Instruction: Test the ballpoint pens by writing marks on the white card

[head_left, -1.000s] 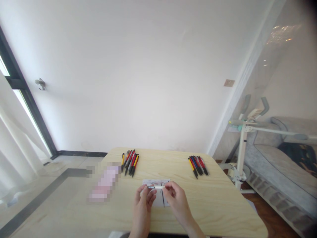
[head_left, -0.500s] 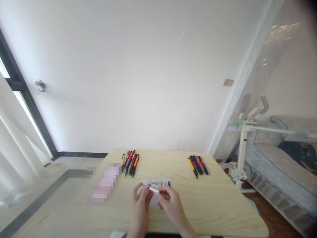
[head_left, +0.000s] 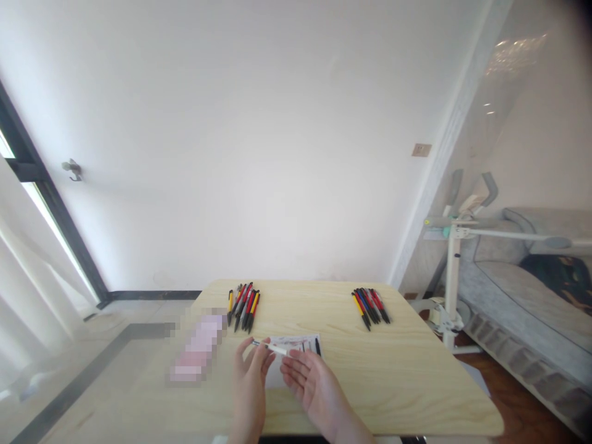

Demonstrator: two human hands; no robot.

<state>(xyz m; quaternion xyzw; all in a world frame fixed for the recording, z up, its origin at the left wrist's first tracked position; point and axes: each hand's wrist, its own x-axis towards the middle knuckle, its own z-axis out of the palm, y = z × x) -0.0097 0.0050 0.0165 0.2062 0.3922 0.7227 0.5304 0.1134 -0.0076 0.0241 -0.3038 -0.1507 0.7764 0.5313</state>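
My left hand (head_left: 248, 377) pinches a slim white pen (head_left: 277, 349) with a dark end, held slantwise above the table. My right hand (head_left: 315, 390) is open, palm turned up and fingers stretched, with its fingertips close to the pen's white end; whether they touch it I cannot tell. Beneath both hands lies a white sheet of paper (head_left: 275, 375) with dark print and a black strip along its right side. Its near part is partly covered by my hands.
On the wooden table (head_left: 407, 382), a bundle of red, yellow, grey and black pens (head_left: 243, 306) lies at the back left. Another pen bundle (head_left: 370, 307) lies at the back right. A pixelated pink patch (head_left: 198, 348) covers the left edge. Exercise equipment (head_left: 454, 277) stands right, beside a grey sofa (head_left: 509, 290).
My right hand has let go of the white pen's end and opened, palm up. My left hand has shifted slightly left, still holding the pen. The camera view has tilted a little.
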